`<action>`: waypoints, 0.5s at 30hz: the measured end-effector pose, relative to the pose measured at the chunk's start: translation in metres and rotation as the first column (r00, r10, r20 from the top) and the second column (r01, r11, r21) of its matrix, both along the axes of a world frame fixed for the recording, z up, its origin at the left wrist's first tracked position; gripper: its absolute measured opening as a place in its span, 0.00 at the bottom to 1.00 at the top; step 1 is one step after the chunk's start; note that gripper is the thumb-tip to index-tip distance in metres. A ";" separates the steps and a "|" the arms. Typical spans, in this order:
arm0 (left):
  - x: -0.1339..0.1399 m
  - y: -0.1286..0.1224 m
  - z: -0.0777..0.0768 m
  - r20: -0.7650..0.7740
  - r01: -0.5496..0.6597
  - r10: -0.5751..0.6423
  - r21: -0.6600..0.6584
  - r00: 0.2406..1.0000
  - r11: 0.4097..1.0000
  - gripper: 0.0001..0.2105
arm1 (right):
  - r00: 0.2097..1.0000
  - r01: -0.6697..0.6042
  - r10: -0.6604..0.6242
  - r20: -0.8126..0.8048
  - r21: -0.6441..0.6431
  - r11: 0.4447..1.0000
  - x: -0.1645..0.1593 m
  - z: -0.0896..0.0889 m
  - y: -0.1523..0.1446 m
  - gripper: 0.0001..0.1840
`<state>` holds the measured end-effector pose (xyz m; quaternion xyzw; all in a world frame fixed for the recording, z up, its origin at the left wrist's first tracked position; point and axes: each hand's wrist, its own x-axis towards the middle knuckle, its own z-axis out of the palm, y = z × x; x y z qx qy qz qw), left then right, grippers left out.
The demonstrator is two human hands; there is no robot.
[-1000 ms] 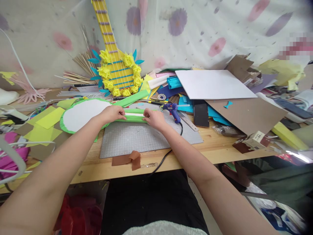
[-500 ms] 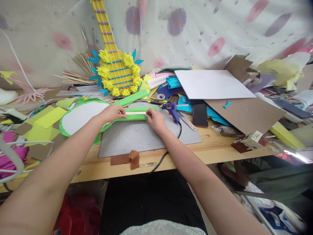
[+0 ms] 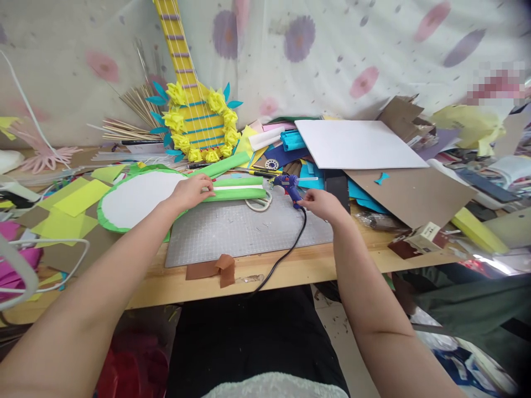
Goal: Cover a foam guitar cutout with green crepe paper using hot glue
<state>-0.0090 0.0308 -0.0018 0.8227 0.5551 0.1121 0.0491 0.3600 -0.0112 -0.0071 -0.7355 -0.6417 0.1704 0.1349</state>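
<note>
A white guitar-shaped cutout (image 3: 139, 199) edged with green crepe paper lies on the left, its narrow neck reaching over the grey cutting mat (image 3: 232, 232). My left hand (image 3: 192, 192) is closed on this neck, fingertips pinching the green paper near where it joins the body. At the mat's right side lies a blue hot glue gun (image 3: 292, 190) with a glue stick poking out of its back. My right hand (image 3: 321, 204) has its thumb and fingers closed at the gun's handle. Beside the neck's end, light-coloured scissor handles (image 3: 260, 203) show.
A finished yellow paper guitar (image 3: 203, 124) with flowers leans against the curtain. A white board (image 3: 359, 143), brown cardboard (image 3: 410, 193) and a phone (image 3: 337, 188) lie to the right. The black cord (image 3: 286, 257) runs over the front edge. A brown paper strip (image 3: 211, 270) lies in front.
My right hand has let go of the green neck and moved right to the glue gun's handle. My left hand stays on the neck. The scissor handles now show.
</note>
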 end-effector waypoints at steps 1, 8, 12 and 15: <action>0.002 -0.005 -0.002 0.008 -0.014 0.014 0.042 1.000 0.999 0.09 | 0.999 0.041 -0.041 -0.003 0.043 0.998 0.007 -0.004 0.004 0.11; 0.019 -0.033 -0.034 0.147 -0.156 0.116 0.307 0.982 0.939 0.18 | 0.982 0.012 0.034 -0.183 0.241 0.970 -0.003 -0.039 0.041 0.25; 0.023 -0.041 -0.043 0.154 -0.109 0.058 0.345 0.986 0.932 0.11 | 0.958 0.059 -0.005 -0.287 0.180 0.982 -0.017 -0.049 0.042 0.19; 0.022 -0.047 -0.041 0.143 -0.033 -0.020 0.361 0.990 0.932 0.05 | 0.900 0.207 -0.100 -0.425 0.214 0.955 -0.018 -0.050 0.038 0.19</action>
